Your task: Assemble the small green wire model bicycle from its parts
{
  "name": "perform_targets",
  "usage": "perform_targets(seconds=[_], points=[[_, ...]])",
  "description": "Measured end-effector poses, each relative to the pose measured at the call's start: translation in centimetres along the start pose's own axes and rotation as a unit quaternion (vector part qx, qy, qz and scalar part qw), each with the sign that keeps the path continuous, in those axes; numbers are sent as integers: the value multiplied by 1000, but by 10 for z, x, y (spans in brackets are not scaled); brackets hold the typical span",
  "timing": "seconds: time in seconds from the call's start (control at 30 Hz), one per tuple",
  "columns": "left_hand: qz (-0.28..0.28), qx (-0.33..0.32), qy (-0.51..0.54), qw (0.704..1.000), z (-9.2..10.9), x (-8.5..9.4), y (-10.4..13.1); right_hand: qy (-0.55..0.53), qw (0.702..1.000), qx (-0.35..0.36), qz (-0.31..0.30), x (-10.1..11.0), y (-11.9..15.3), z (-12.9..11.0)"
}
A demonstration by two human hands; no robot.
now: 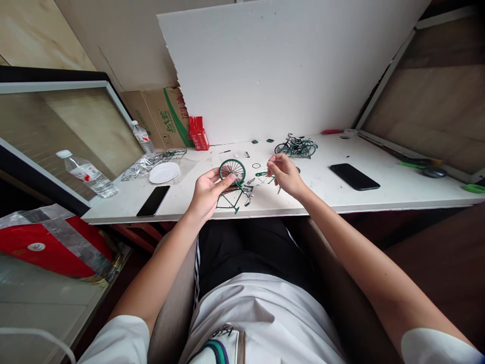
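Observation:
My left hand (pixel 207 193) is closed on a partly built model bicycle (pixel 234 191). Its green spoked wheel (pixel 232 173) stands at the top, with my thumb across the hub. The thin green frame hangs below, over the table's front edge. Off to the right of it, apart from the bicycle, my right hand (pixel 285 174) is held in a pinch. A small pale tip shows under its fingers, too small to name. Green bicycle parts (pixel 261 174) lie on the table by the right fingertips, partly hidden by that hand. A thin black ring (pixel 256 166) lies between the hands.
Finished-looking model bicycles (pixel 296 145) stand at the back of the white table (pixel 318 199). One black phone (pixel 354 176) lies right, another (pixel 153 200) left. A white plate (pixel 164 173), water bottles (pixel 89 174), a red box (pixel 199 133) and a carton (pixel 157 117) are on the left.

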State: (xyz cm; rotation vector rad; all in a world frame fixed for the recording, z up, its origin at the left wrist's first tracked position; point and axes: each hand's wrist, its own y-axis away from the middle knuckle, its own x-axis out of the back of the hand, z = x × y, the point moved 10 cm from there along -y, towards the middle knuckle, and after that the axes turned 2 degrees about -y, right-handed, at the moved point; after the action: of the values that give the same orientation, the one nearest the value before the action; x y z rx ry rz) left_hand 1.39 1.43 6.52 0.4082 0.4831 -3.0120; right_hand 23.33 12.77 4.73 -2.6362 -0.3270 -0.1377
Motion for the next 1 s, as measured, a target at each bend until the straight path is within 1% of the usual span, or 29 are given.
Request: perform_targets(seconds=[0.07,0.13,0.2,0.27,0.3,0.37,0.43,0.5,0.6,0.67,0.8,1.0], points=[[14,5,-4,1000,0,4,0,10,999,-29,7,7,-3,13],[22,9,-7,1000,0,6,-1,33,998,-43,10,11,-5,22],[22,11,-7,1000,0,6,-1,83,996,-35,2,13,-5,25],[21,10,-7,1000,0,6,-2,167,986,-8,-21,10,-5,25],[21,9,-7,1000,0,6,-2,218,975,6,-37,7,-3,26],[22,9,-6,1000,-1,7,-3,321,945,17,-64,1,0,32],[22,14,-7,1000,-3,8,-3,404,911,1,-78,-1,4,41],[21,19,-7,1000,-6,8,-4,454,887,-20,-77,-1,7,50],[21,25,-7,999,-9,10,-5,476,876,-23,-75,-2,9,57],[21,28,-8,999,-11,10,-5,485,872,-3,-69,-4,8,59],[22,39,-6,999,-12,10,-4,520,852,37,-51,-5,8,61],[22,43,5,999,-10,9,-4,533,841,64,-71,-8,10,70]])
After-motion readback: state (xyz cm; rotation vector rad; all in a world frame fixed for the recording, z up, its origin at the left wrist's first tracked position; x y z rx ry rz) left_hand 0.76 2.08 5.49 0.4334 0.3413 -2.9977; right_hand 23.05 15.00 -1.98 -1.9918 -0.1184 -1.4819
